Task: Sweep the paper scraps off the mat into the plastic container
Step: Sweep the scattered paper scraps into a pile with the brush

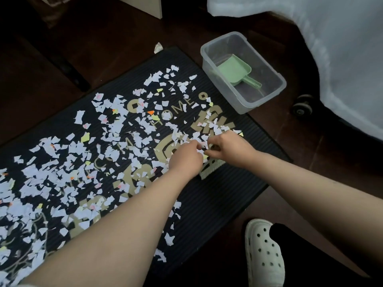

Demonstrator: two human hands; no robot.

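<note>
Paper scraps (116, 129) are all over the dark mat (217, 195), thickest toward 9 o'clock. Both arms reach straight out and meet near the mat's 3 o'clock edge. The left hand (186, 156) has its fingers curled, pinching scraps. The right hand (230, 148) is curled too, but I can't tell what's in it. A pale-bristled brush (211, 169) sits just under them. The plastic container (275, 88) is at 1 o'clock, off the mat, with a green scoop (234, 69) inside.

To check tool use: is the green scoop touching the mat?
Apart. Head view: the green scoop lies inside the plastic container, off the mat.
</note>
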